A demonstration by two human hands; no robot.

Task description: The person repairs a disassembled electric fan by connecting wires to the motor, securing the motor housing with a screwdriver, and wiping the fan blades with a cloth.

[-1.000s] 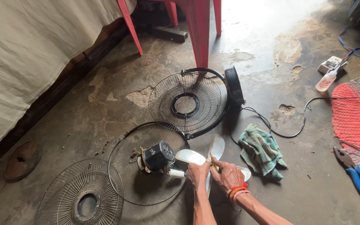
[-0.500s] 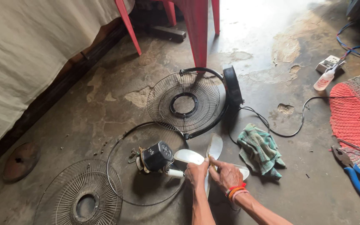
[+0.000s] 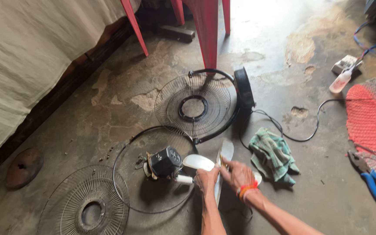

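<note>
A bare concrete floor (image 3: 109,113) gives open room at ten o'clock, edged by a cloth-draped bed (image 3: 27,56). A wire fan guard (image 3: 193,104) stands at twelve o'clock of the hands. The white fan blade (image 3: 223,156) lies centre-low; the left hand (image 3: 206,180) and right hand (image 3: 239,175) both grip it, beside the black motor (image 3: 164,162) at nine o'clock.

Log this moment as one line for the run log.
left hand: on white fan blade | right hand: on blade too | fan motor: beside | green rag: right
</note>
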